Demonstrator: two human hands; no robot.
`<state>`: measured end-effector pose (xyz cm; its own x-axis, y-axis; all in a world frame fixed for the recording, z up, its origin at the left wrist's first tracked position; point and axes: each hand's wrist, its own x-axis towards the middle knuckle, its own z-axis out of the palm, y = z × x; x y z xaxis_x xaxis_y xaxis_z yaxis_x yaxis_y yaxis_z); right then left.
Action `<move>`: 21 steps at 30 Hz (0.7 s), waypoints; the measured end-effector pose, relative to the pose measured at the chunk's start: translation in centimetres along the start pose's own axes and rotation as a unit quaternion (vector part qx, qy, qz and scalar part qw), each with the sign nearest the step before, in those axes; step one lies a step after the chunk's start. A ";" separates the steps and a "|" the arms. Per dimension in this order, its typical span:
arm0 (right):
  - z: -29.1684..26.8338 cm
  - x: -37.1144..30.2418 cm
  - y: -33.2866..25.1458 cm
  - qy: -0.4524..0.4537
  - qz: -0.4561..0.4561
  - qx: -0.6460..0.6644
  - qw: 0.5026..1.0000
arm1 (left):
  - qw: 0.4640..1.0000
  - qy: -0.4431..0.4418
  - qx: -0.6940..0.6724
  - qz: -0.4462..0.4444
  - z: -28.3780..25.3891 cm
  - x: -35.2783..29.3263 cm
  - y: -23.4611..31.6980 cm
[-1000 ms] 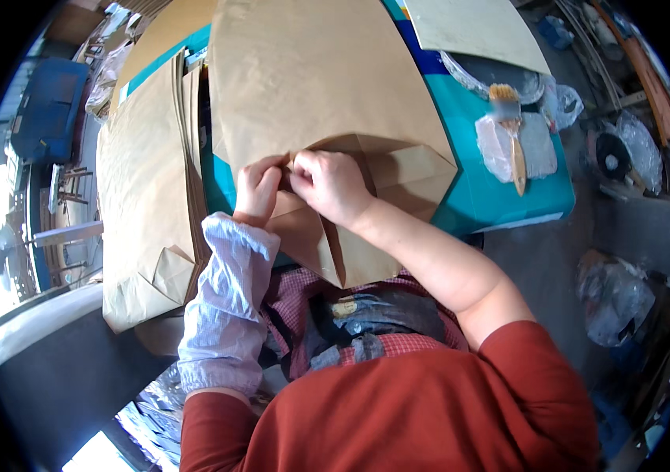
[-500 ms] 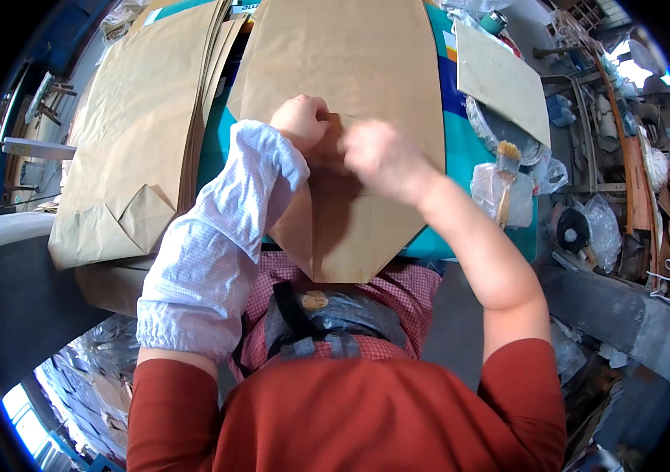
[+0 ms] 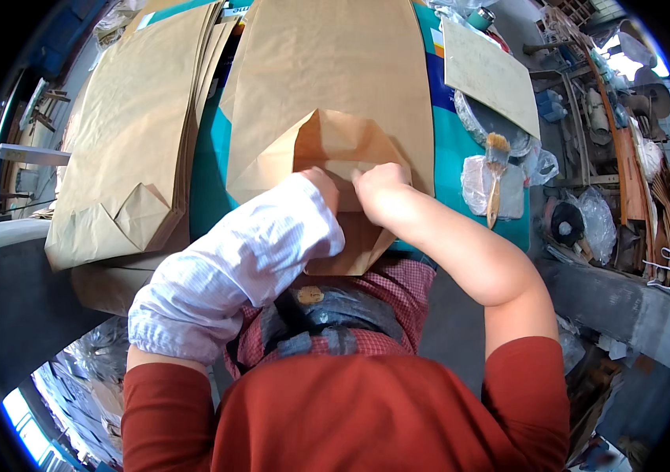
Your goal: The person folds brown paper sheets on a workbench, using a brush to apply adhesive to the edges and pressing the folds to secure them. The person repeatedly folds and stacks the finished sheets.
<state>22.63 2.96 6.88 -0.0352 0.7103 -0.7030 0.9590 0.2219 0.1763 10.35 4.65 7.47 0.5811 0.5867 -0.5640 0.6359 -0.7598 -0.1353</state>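
A large brown paper bag (image 3: 335, 63) lies flat in front of me, its near end spread open into a raised, many-sided mouth with creased flaps. My left hand (image 3: 322, 187), its arm in a pale checked sleeve cover, is closed at the left of this opening. Close beside it, my right hand (image 3: 382, 186) pinches the paper at the opening's right. Both sets of fingertips are partly hidden, and the hands are a small gap apart. The bag's near edge reaches to just above my lap.
Folded brown paper bags (image 3: 138, 102) are stacked on the left over the teal table covering (image 3: 210, 177). On the right, a brush (image 3: 495, 169) rests on a pale wrapped block (image 3: 472, 185), near a round plastic-covered dish (image 3: 470, 114) and a cream board (image 3: 492, 75).
The bag's near end, flat before, now stands opened out with its flap raised. Both hands have come down toward me, and the right hand is no longer blurred.
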 end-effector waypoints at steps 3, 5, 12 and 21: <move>3.2 0.4 1.3 0.085 0.054 0.037 0.994 | 0.998 -0.024 0.051 0.036 2.8 1.2 -3.7; 3.2 -0.8 4.1 0.133 0.086 0.028 0.987 | 0.994 0.107 0.033 -0.020 6.1 0.7 -6.0; 2.0 -2.9 5.7 0.135 -0.083 0.077 0.984 | 0.933 0.123 -0.337 0.027 2.9 -1.1 -9.4; 1.8 -1.7 5.9 0.163 -0.107 0.282 0.939 | 0.920 0.038 -0.344 0.183 3.4 0.2 -11.8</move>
<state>28.83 1.87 7.82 -0.2397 0.8770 -0.4165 0.9133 0.0582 -0.4031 1.20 12.81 6.21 0.8371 0.3652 -0.4072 0.5470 -0.5685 0.6145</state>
